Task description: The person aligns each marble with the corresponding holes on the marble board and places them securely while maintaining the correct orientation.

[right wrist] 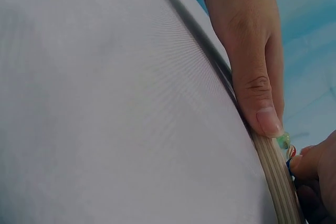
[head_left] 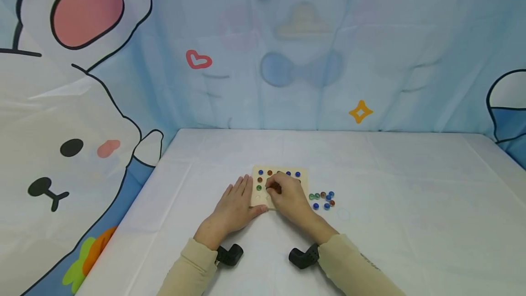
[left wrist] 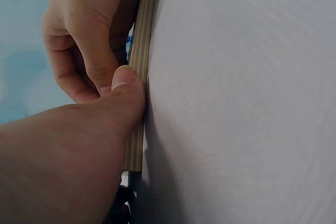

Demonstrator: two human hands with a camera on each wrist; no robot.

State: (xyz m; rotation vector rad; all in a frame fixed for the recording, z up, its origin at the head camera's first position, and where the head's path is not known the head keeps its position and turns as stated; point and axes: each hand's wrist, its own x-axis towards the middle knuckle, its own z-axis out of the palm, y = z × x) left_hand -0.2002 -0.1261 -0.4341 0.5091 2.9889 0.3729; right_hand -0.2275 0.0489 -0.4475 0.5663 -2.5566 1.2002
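A square, light wooden board [head_left: 303, 173] with rows of round hollows lies on the table, several hollows filled with coloured glass marbles. My left hand [head_left: 235, 205] rests flat at its left side, fingers straight, with the thumb [left wrist: 126, 90] on the near edge. Over the board's middle, my right hand [head_left: 291, 197] bends down with thumb and index finger pinching a small blue marble [right wrist: 289, 165], mostly hidden by the fingertips. Just beyond it in the right wrist view sit a red-and-white marble [right wrist: 292, 152] and a green marble [right wrist: 284, 140]. The right palm covers part of the board.
Right of the board lie several loose marbles [head_left: 328, 198], blue, green and brown. A white cloth [head_left: 411, 204] covers the table, and a printed blue curtain [head_left: 230, 104] hangs behind it. Black wrist devices [head_left: 304, 258] stick out below both sleeves.
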